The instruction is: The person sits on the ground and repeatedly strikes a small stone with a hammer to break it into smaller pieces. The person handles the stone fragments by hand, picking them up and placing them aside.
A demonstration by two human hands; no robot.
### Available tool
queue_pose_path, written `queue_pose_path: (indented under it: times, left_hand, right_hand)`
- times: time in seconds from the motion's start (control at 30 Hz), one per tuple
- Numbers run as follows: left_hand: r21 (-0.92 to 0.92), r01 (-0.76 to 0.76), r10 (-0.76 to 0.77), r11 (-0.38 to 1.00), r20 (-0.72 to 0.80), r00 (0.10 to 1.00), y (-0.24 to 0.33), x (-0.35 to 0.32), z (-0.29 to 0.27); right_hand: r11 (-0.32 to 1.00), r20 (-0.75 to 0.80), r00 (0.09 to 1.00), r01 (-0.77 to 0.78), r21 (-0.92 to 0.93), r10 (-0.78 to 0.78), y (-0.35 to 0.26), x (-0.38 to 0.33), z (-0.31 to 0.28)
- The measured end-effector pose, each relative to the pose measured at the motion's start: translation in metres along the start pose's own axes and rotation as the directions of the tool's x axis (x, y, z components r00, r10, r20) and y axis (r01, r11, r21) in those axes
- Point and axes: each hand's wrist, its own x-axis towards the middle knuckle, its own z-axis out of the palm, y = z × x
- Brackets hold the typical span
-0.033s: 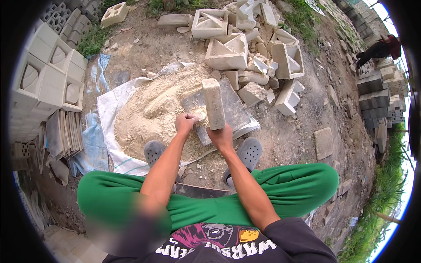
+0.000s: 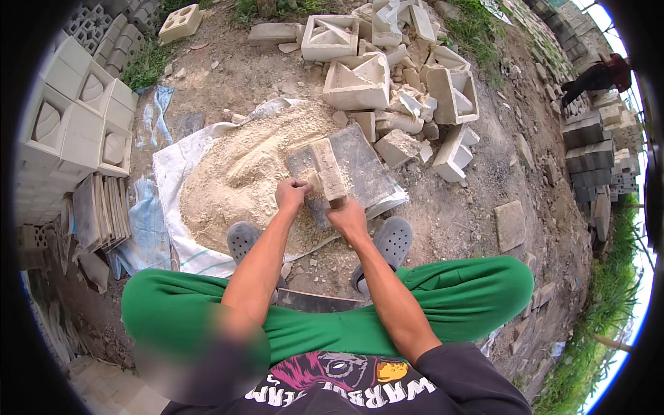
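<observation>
My right hand [image 2: 348, 220] is closed around the short handle of a dusty, block-headed mallet [image 2: 328, 169]. The mallet's head is low over a dark flat slab [image 2: 370, 166]. On the slab's left part, my left hand [image 2: 292, 194] has its fingers pinched together at a small pale chunk [image 2: 314, 181], which the mallet's head partly hides. Pale crumbs lie around it. To the left, a heap of pale powder [image 2: 228, 162] is spread on a white woven sack [image 2: 169, 173], partly under the slab.
Broken pale blocks [image 2: 356, 79] are piled beyond the slab. Stacked decorative blocks [image 2: 76, 117] and upright thin boards [image 2: 104, 211] stand at left. A flat stone [image 2: 510, 226] lies at right. Grey blocks [image 2: 588, 149] and a person [image 2: 602, 77] are at far right.
The mallet has swung down from a raised position, its head dropping toward the chunk on the slab. My left hand stays in the same place.
</observation>
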Motion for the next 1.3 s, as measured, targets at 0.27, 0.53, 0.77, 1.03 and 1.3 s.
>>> queue_pose_path:
  times: [0.27, 0.53, 0.77, 1.03, 1.3]
  left_hand:
    - [-0.03, -0.04, 0.039, 0.999, -0.024, 0.999, -0.003, 0.011, 0.002]
    - [0.03, -0.012, 0.012, 0.999, 0.005, 1.0, 0.007, 0.006, -0.005]
    - [-0.033, 0.01, -0.01, 0.999, -0.012, 1.0, -0.004, 0.013, -0.002]
    - [-0.02, -0.056, 0.055, 0.998, -0.046, 0.997, -0.003, 0.008, -0.005]
    - [-0.005, 0.035, -0.035, 0.999, 0.003, 0.999, 0.005, 0.009, -0.008]
  right_hand:
    - [0.969, 0.037, 0.999, -0.037, 0.244, 0.029, -0.001, 0.023, -0.028]
    - [0.823, -0.359, 0.838, 0.51, 0.251, -0.41, -0.079, 0.008, -0.076]
    - [0.972, 0.066, 0.987, -0.155, 0.178, 0.146, 0.024, 0.011, 0.003]
    - [0.958, -0.029, 1.0, 0.017, 0.285, -0.01, -0.063, 0.01, -0.093]
    - [0.861, -0.341, 0.885, 0.419, 0.288, -0.317, -0.039, 0.008, -0.026]
